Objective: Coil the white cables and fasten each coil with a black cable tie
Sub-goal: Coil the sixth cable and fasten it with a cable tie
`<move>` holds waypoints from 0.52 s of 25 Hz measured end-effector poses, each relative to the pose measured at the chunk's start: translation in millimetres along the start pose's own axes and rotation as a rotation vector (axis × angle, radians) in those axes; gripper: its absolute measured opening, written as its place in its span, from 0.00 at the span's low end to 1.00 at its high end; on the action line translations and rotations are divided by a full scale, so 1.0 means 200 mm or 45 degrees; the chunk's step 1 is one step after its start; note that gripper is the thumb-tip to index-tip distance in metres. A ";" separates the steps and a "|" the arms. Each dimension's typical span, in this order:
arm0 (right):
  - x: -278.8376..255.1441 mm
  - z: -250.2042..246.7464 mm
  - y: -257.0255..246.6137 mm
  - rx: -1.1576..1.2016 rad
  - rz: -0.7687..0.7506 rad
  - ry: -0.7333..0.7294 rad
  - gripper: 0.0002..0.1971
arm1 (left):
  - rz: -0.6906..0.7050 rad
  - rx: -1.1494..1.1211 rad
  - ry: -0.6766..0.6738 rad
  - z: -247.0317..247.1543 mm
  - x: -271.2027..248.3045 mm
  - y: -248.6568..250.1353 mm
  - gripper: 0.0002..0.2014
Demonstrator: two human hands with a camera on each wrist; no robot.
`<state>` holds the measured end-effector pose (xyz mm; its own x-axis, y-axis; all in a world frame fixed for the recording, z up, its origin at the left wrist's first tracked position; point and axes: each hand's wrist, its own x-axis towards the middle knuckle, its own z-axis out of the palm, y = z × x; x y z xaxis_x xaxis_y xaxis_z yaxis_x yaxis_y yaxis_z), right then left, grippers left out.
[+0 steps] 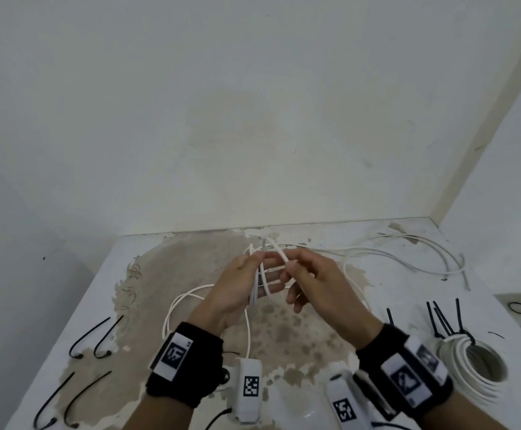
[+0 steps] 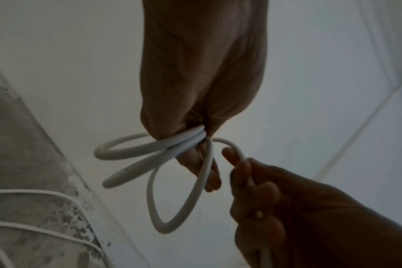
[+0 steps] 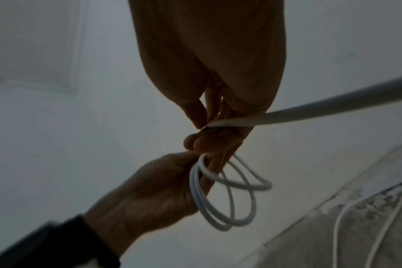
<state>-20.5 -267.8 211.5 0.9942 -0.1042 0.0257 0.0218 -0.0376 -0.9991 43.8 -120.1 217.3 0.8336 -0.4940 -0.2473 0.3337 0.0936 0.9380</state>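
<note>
On the stained table [image 1: 299, 333], finished coil [image 1: 473, 370] beside black ties [image 1: 445, 321].

white cable [image 1: 263, 276] half coiled, black ties [image 1: 90, 338] loose

the white counter [image 1: 330, 308] has a big brown patch. four loose black ties [image 1: 76, 367] lie on its left side. a tied white coil [image 1: 470, 367] sits at the right, and loose white cable [image 1: 408, 252] lies at the back.
</note>
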 end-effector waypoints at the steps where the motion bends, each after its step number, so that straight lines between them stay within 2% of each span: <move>1: -0.02 0.02 0.03 -0.039 0.004 -0.016 0.10 | 0.019 -0.041 0.023 0.01 0.01 0.00 0.19; 5: -0.05 0.05 0.13 0.033 0.109 -0.010 0.07 | 0.014 -0.378 -0.001 0.04 0.03 -0.02 0.19; 8: -0.08 0.04 0.19 0.051 0.091 -0.052 0.06 | -0.009 -0.540 0.082 0.05 0.05 -0.03 0.18; 10: -0.10 0.03 0.25 0.049 0.107 -0.141 0.08 | -0.010 -0.654 0.116 0.03 0.06 -0.02 0.16; 13: -0.15 -0.02 0.39 -0.058 0.154 -0.385 0.12 | -0.017 -0.837 0.087 -0.03 0.08 0.02 0.12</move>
<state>-48.1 -272.3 133.0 0.9757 0.1887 -0.1112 -0.0960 -0.0878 -0.9915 60.9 -122.7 215.2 0.8464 -0.4445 -0.2933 0.5254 0.6066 0.5967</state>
